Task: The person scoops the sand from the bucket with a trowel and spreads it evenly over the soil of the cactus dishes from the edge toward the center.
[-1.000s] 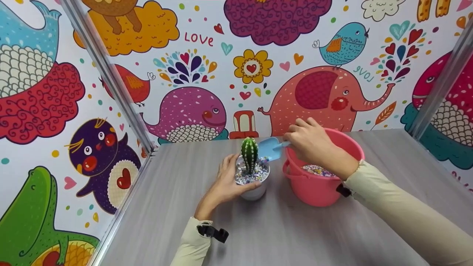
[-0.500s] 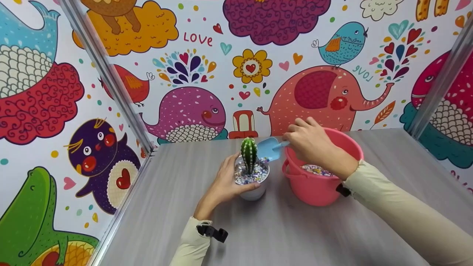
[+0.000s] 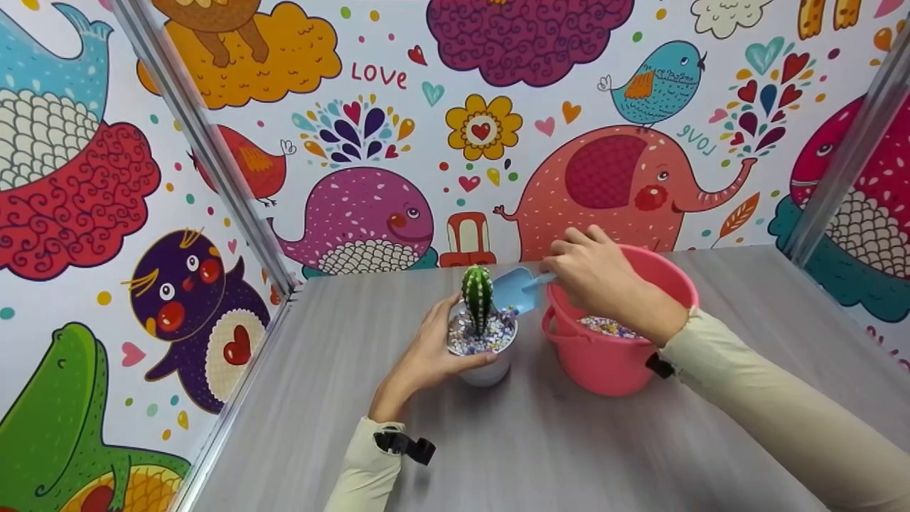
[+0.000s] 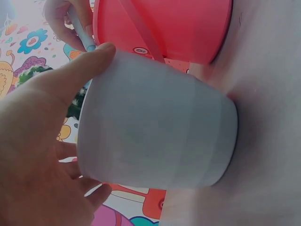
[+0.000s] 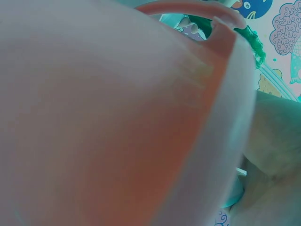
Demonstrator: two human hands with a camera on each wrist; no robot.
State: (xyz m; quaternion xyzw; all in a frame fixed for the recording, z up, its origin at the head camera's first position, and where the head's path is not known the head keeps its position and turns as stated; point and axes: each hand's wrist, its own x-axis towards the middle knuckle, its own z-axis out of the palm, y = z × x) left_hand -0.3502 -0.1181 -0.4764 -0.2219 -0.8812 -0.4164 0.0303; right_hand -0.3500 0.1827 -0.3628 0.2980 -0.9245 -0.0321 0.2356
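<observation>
A green cactus (image 3: 477, 299) stands upright in a whitish flowerpot (image 3: 486, 374), with small coloured stones (image 3: 462, 343) round its base. My left hand (image 3: 424, 354) grips the pot near its rim, thumb on the near side; the left wrist view shows the pot's smooth wall (image 4: 155, 122) close up. My right hand (image 3: 593, 274) holds a light blue toy shovel (image 3: 517, 290) by its handle above the pink bucket's rim. The shovel's blade reaches the right edge of the pot, with a few beads at its lower edge. In the right wrist view, the bucket (image 5: 117, 122) hides most of the shovel.
The pink bucket (image 3: 604, 368) stands right of the pot and contains more coloured stones (image 3: 604, 326). Both stand on a grey wood-grain table (image 3: 320, 398). Printed cartoon panels (image 3: 370, 206) with metal edge strips (image 3: 206, 142) enclose the back and sides.
The head view drifts very slightly left. Both hands keep their holds on the pot and the shovel, and the shovel's blade stays at the pot's edge almost unmoved.
</observation>
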